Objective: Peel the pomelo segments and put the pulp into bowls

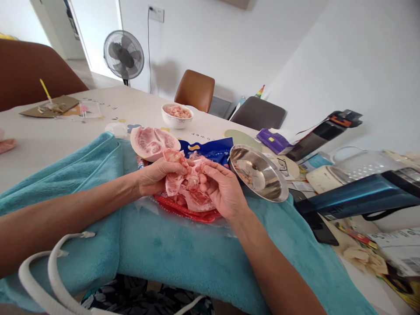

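Observation:
Both of my hands grip one pink pomelo piece [186, 181] over a red plastic sheet [188, 212] on a teal towel [157, 245]. My left hand [157, 175] curls round the fruit's left side, thumb on top. My right hand [223, 188] holds the right side, fingers bent into the torn pink flesh. A second pomelo half [152, 142] lies cut side up just behind my left hand. A steel bowl [259, 173], tilted toward me, sits right of my right hand. A white bowl [177, 115] of pink fruit pulp stands farther back on the table.
A blue packet [210, 150] lies behind the fruit. Dark bottles [357, 197], a clear container [364, 164], papers and a purple pack [274, 141] crowd the right side. Chairs [195, 89] and a fan [124, 55] stand beyond the white table [49, 135]. Cardboard [52, 106] lies far left.

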Tool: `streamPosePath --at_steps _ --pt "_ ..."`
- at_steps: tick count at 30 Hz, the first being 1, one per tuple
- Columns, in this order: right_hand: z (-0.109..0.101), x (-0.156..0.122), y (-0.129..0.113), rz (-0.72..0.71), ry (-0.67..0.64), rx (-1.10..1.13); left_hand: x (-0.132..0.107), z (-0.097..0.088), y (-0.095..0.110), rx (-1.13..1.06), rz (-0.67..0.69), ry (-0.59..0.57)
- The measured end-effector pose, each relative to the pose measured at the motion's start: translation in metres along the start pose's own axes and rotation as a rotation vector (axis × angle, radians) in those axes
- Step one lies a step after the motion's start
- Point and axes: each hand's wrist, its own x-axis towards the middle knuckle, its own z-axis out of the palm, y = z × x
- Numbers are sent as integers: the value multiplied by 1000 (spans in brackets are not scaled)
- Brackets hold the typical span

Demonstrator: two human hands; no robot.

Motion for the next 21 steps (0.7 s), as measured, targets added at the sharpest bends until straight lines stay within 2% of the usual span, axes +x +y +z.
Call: streamPosePath --at_steps 3,13,15,17,19,21 --pt "0 -1 -2 27 -39 18 -1 2 1 1 -5 7" --pt "-3 -2 -12 25 -14 30 -1 3 0 -34 -38 61" --pt "-2 -4 -17 -15 9 -12 -1 2 -1 -25 -32 66" --pt "-4 -6 -26 -127 53 -121 -1 2 -1 -20 -23 81" --pt "-14 -5 -38 -321 151 -284 -1 2 0 -24 -19 99" --pt "-33 -2 -51 -576 355 -476 -1 2 1 -30 -26 104"
